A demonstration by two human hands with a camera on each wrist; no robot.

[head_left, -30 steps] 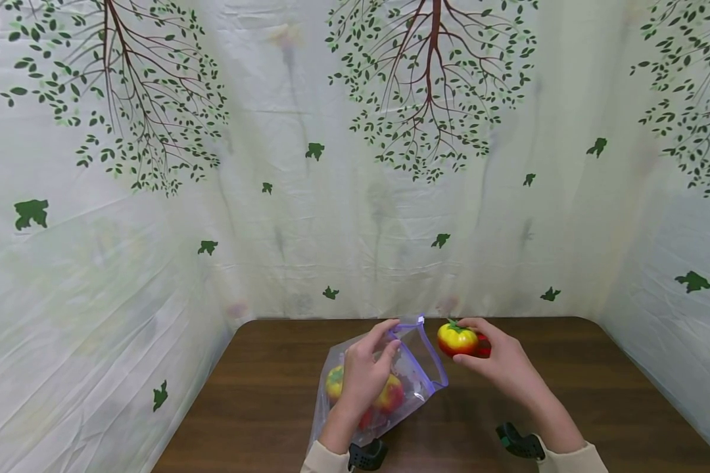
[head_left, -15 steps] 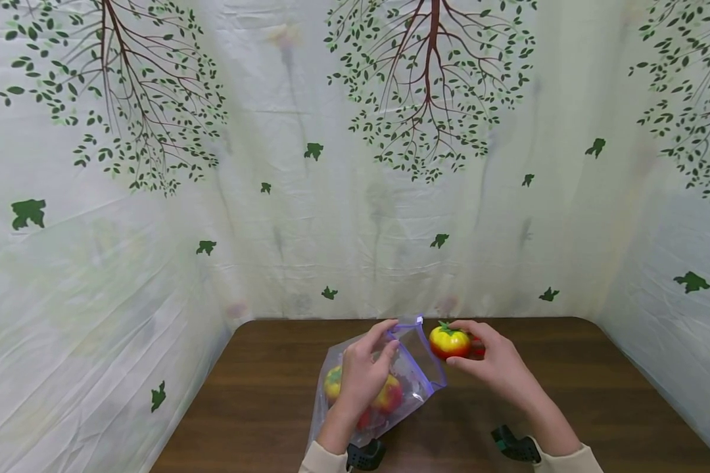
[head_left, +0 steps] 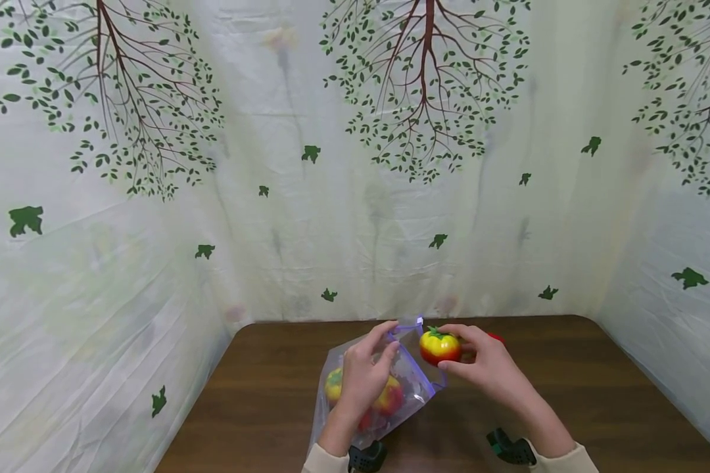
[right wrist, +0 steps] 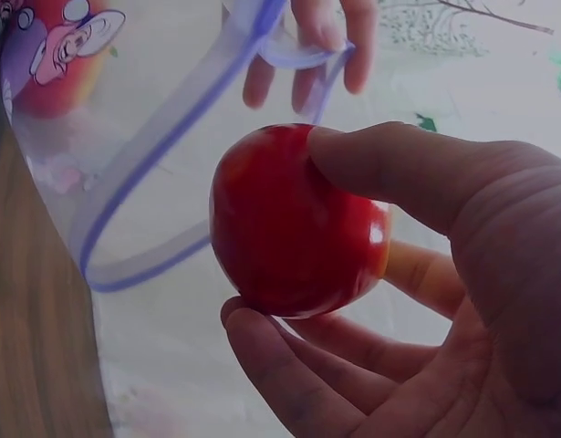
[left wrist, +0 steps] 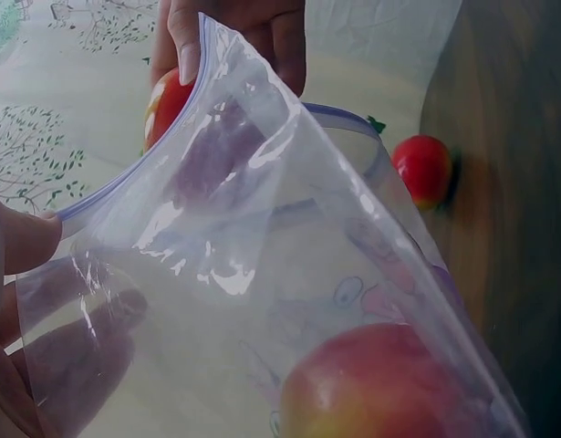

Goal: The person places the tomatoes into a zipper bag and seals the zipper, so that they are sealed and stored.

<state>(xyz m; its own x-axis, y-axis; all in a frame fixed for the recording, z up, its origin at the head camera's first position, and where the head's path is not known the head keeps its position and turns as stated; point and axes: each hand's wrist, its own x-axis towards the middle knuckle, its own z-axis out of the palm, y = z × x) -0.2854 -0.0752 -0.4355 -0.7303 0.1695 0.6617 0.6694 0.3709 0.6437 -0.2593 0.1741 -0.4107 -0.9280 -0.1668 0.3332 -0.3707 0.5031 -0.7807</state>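
Note:
My left hand (head_left: 363, 371) pinches the edge of a clear zip bag (head_left: 413, 382) with a purple rim, keeping its mouth spread toward the right. Inside the bag lie red-and-yellow tomatoes (head_left: 389, 396); one tomato (left wrist: 371, 388) shows through the plastic in the left wrist view. My right hand (head_left: 488, 364) grips another tomato (head_left: 440, 347), yellow on top, red below, with a green leafy crown. Thumb and fingers hold it from the side, right at the bag's mouth. In the right wrist view its smooth red underside shows in front of the purple rim (right wrist: 171, 146).
One more red tomato (left wrist: 422, 172) lies on the brown wooden table (head_left: 260, 394), mostly hidden behind my right hand in the head view. White curtains (head_left: 378, 263) printed with trees and leaves surround the table at the back and sides. A black band sits on each wrist.
My right hand has moved left with the tomato, from beside the bag to its mouth. The loose tomato behind it is now mostly covered. The left hand and bag have stayed about still.

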